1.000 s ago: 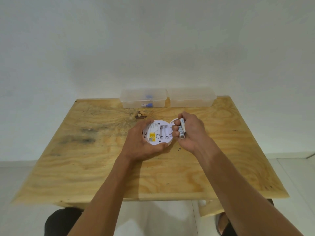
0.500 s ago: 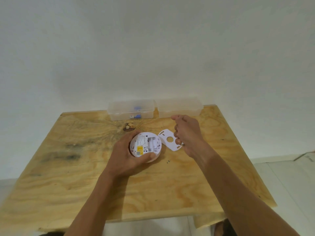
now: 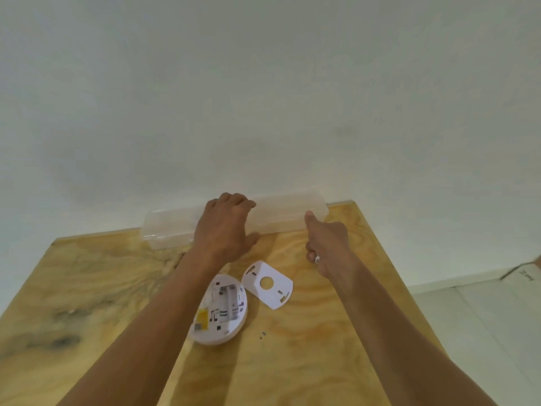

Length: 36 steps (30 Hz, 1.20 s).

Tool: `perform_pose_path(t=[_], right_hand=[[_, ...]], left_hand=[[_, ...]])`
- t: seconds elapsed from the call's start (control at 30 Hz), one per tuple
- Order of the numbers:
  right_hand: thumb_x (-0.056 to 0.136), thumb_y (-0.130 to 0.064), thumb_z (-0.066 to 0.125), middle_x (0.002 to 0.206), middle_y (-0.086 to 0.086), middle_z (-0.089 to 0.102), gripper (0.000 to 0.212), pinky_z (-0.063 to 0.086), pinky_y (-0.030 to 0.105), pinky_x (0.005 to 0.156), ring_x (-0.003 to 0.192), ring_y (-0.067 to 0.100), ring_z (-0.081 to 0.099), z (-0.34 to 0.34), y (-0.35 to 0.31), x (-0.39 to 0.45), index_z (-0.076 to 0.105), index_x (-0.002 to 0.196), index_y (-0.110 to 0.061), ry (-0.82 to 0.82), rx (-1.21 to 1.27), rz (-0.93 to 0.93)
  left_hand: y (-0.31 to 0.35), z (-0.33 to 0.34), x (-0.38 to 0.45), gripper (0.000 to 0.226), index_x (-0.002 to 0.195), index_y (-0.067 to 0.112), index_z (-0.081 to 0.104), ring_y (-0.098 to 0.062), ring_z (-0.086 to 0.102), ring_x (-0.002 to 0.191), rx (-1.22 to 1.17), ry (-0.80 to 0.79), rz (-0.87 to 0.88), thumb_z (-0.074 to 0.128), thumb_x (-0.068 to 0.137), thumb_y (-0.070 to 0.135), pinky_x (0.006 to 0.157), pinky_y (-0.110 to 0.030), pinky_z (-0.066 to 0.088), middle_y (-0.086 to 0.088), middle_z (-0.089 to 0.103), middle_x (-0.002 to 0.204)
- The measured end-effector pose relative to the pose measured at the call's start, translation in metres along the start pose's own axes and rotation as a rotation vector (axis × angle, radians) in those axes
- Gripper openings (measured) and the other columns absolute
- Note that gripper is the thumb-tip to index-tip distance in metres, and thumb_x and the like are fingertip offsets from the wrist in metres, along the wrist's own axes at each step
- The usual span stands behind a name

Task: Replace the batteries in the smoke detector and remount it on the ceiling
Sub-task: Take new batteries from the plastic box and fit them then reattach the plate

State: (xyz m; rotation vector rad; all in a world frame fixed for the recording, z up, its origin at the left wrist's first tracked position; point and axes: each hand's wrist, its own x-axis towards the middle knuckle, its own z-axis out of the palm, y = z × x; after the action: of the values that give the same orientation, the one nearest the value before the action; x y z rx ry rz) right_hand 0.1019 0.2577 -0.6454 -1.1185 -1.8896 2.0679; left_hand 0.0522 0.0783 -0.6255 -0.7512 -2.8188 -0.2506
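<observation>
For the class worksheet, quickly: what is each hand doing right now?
Left hand: open, resting on the clear boxes.
Right hand: closed on batteries, index finger pointing.

On the table (image 3: 102,288), the detector (image 3: 222,312) lies left of the plate (image 3: 268,284); two boxes (image 3: 167,230) stand behind, along the far edge.

The left forearm (image 3: 164,312) crossed the smoke detector (image 3: 220,310) and hid its nine o'clock side. The left hand (image 3: 224,227) covered the meeting ends of the two clear boxes (image 3: 164,227); their contents could not be made out through the blurred walls. In the right hand (image 3: 328,241), a small pale end showed at seven o'clock between curled fingers; the object itself stayed concealed. The wooden table (image 3: 87,288) ran off the picture at six and nine o'clock. Two tiny dark specks (image 3: 262,334) near the detector were too small to identify.
</observation>
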Motion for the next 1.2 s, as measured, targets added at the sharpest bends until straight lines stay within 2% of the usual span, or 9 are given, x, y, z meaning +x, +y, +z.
perform_pose_path(t=[0.1,0.17,0.23,0.5,0.67,0.8,0.9,1.0,1.2], right_hand=[[0.096,-0.041,0.056,0.059,0.003,0.04,0.045,0.028,0.021,0.037,0.041,0.015,0.033,0.004,0.001,0.013,0.067,0.092,0.003,0.005,0.06,0.028],[0.097,-0.039,0.054,0.06,0.003,0.041,0.05,0.028,0.02,0.036,0.044,0.015,0.033,0.004,0.001,0.021,0.065,0.108,0.008,0.014,0.086,0.038],[0.099,-0.035,0.053,0.059,0.002,0.039,0.048,0.027,0.019,0.035,0.045,0.014,0.033,0.003,0.001,0.026,0.064,0.112,0.01,0.013,0.102,0.052],[0.09,-0.022,0.057,0.058,0.001,0.04,0.025,0.025,0.02,0.037,0.042,0.012,0.032,-0.003,-0.005,0.025,0.066,0.081,0.0,-0.021,0.195,0.11],[0.089,-0.023,0.06,0.055,0.0,0.037,0.029,0.024,0.021,0.038,0.041,0.012,0.03,-0.005,-0.004,0.021,0.07,0.091,0.004,-0.014,0.149,0.076],[0.087,-0.032,0.069,0.068,0.006,0.044,0.048,0.024,0.023,0.038,0.044,0.013,0.029,0.017,0.007,0.011,0.065,0.108,0.012,-0.117,0.045,0.033],[0.089,-0.036,0.068,0.058,0.001,0.038,0.049,0.027,0.023,0.038,0.046,0.015,0.03,0.043,0.012,0.002,0.067,0.102,0.011,-0.172,-0.017,0.042],[0.091,-0.032,0.065,0.056,0.002,0.038,0.031,0.027,0.02,0.036,0.042,0.016,0.029,0.056,0.011,0.002,0.067,0.086,-0.002,-0.174,-0.019,0.065],[0.092,-0.029,0.067,0.038,-0.009,0.044,0.03,0.026,0.021,0.035,0.037,0.012,0.031,0.052,-0.007,0.001,0.073,0.089,0.0,-0.214,0.001,0.084]], left_hand=[[0.0,0.015,0.02,0.058,0.14,0.019,0.053,-0.023,0.043,0.134,0.151,-0.037,0.037,0.068,0.088,0.04,0.115,-0.037,0.025,-0.001,0.055,0.143],[0.0,0.023,0.025,0.052,0.136,0.016,0.057,-0.025,0.047,0.131,0.164,-0.028,0.049,0.067,0.09,0.038,0.114,-0.037,0.026,-0.003,0.058,0.139],[-0.001,0.03,0.025,0.051,0.132,0.012,0.061,-0.029,0.052,0.126,0.153,0.0,0.074,0.07,0.089,0.037,0.111,-0.039,0.032,-0.007,0.062,0.134],[-0.009,0.037,0.025,0.05,0.116,0.003,0.071,-0.036,0.064,0.108,0.095,0.04,0.124,0.084,0.076,0.03,0.094,-0.044,0.05,-0.014,0.071,0.115],[-0.012,0.039,0.027,0.05,0.113,0.003,0.072,-0.036,0.065,0.107,0.072,0.062,0.144,0.086,0.073,0.03,0.094,-0.044,0.051,-0.015,0.072,0.112],[-0.014,0.04,0.026,0.05,0.111,0.004,0.073,-0.037,0.066,0.105,0.057,0.068,0.145,0.087,0.071,0.031,0.092,-0.044,0.052,-0.014,0.073,0.11],[-0.014,0.039,0.026,0.05,0.109,0.003,0.074,-0.037,0.066,0.103,0.041,0.07,0.148,0.088,0.07,0.031,0.091,-0.043,0.052,-0.014,0.074,0.109],[-0.015,0.041,0.026,0.048,0.106,0.002,0.075,-0.037,0.067,0.1,0.03,0.085,0.165,0.087,0.071,0.033,0.088,-0.043,0.053,-0.015,0.074,0.106],[-0.018,0.043,0.027,0.052,0.11,0.001,0.072,-0.038,0.067,0.1,0.016,0.103,0.17,0.089,0.07,0.03,0.088,-0.043,0.053,-0.016,0.073,0.108]])
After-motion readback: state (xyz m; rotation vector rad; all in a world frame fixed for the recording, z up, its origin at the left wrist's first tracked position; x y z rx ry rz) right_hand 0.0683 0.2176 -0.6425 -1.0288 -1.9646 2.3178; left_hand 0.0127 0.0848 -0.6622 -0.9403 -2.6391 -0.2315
